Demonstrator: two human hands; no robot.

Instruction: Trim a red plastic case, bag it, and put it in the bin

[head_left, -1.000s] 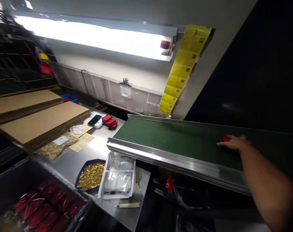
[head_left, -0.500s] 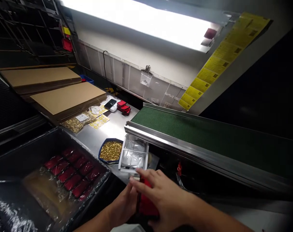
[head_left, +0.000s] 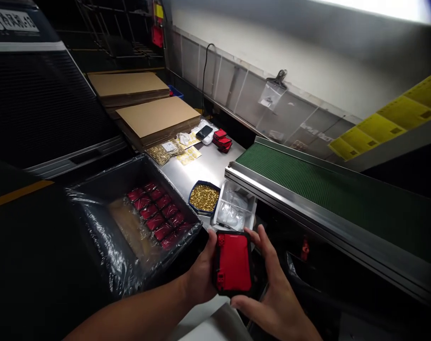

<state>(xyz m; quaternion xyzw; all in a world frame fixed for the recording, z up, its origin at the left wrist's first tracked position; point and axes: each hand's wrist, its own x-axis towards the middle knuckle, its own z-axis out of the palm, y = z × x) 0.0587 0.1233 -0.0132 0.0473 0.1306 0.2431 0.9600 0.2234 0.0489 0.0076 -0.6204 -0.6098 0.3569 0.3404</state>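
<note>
A flat red part with a black rim [head_left: 233, 263] is held up in front of me by both hands. My left hand [head_left: 199, 277] grips its left edge, thumb on the upper corner. My right hand [head_left: 275, 296] cradles its right side and bottom, fingers curled round the edge. Just left of the hands stands a black bin lined with clear plastic [head_left: 98, 222], holding several rows of wrapped red parts [head_left: 157, 213]. Beyond the held part lie a blue dish of small gold pieces [head_left: 203, 198] and a clear plastic tray [head_left: 235, 210].
A green conveyor belt [head_left: 308, 182] with a steel rail runs off to the right. On the steel table [head_left: 201, 166] lie a stack of red parts [head_left: 222, 140], a phone [head_left: 204, 132], a bag of gold pieces [head_left: 162, 151] and yellow sheets. Flat cardboard stacks [head_left: 155, 116] lie at the back left.
My right hand left the belt with a red part and came back to my body. Both hands now hold it face up. My view swung left and down toward the bin.
</note>
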